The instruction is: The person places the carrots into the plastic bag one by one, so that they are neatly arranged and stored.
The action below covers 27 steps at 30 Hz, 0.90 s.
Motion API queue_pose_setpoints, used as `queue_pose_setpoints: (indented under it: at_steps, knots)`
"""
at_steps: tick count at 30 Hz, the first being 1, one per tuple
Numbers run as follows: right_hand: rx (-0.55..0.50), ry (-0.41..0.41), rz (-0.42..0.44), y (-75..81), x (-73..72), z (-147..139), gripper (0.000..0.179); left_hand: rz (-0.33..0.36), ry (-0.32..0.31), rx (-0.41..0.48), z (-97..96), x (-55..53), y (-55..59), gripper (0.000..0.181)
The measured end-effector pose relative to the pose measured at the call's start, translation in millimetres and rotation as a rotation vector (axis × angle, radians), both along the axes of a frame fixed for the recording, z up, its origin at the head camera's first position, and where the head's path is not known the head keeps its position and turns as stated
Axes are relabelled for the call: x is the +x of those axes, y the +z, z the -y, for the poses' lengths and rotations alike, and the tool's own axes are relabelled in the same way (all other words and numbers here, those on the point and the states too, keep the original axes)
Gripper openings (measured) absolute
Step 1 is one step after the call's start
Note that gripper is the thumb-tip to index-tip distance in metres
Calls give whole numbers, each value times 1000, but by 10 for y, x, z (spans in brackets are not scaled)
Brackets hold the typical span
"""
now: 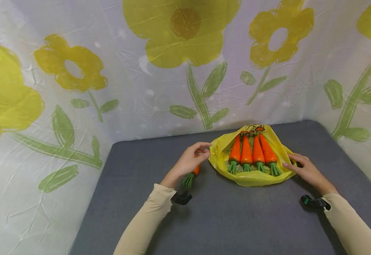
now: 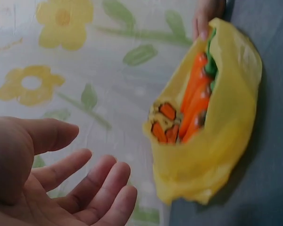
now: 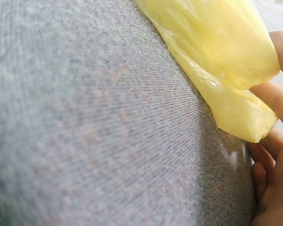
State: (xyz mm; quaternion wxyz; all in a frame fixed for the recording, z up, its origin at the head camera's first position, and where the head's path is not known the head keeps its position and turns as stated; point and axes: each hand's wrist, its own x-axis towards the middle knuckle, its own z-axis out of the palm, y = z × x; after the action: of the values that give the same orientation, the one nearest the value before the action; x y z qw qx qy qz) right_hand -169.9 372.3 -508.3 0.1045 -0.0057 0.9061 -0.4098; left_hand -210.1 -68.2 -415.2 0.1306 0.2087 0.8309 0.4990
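Note:
A yellow plastic bag (image 1: 252, 180) lies with its mouth spread toward me, a printed drawing inside its far side. Several orange carrots (image 1: 246, 150) with green tops rest side by side in it, tops facing me. My right hand (image 1: 309, 171) holds the bag's right edge; in the right wrist view the thumb lies on the yellow plastic bag (image 3: 226, 52) with fingers behind it. Just off the bag's left edge is my left hand (image 1: 188, 161), fingers loosely bent around nothing, as the left wrist view confirms. Below it a single carrot (image 1: 196, 170) lies on the table, partly hidden by the hand.
The grey cloth-covered table (image 1: 236, 223) ends at a white curtain (image 1: 134, 106) printed with yellow flowers, behind and on both sides. A dark wrist strap (image 1: 181, 197) sits on the left wrist, another strap (image 1: 314, 203) on the right.

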Motion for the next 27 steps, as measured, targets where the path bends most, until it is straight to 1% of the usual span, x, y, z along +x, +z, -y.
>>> queue_pose_setpoints:
  at_steps: [5,9,11,15,18,20,23,27]
  knots:
    - [6,-4,-5,10,-7,4,80,-7,30,32,212,-41,-63,40]
    - [9,-2,-5,14,-16,6,80,-4,75,18,344,-64,-163,44]
    - [12,-1,-8,15,-21,6,79,5,105,9,394,-80,-234,45]
    - [13,3,-23,8,-27,-3,78,2,152,-4,467,-134,-445,46]
    - [10,4,-22,0,-22,0,78,5,171,-19,511,-157,-606,48]
    - [8,2,-14,0,-16,5,79,19,177,-31,535,-155,-690,50]
    - [7,3,-12,-5,-9,4,79,36,183,-66,565,-137,-774,52]
    - [6,3,-16,-10,-2,2,79,51,192,-95,593,-115,-831,52]
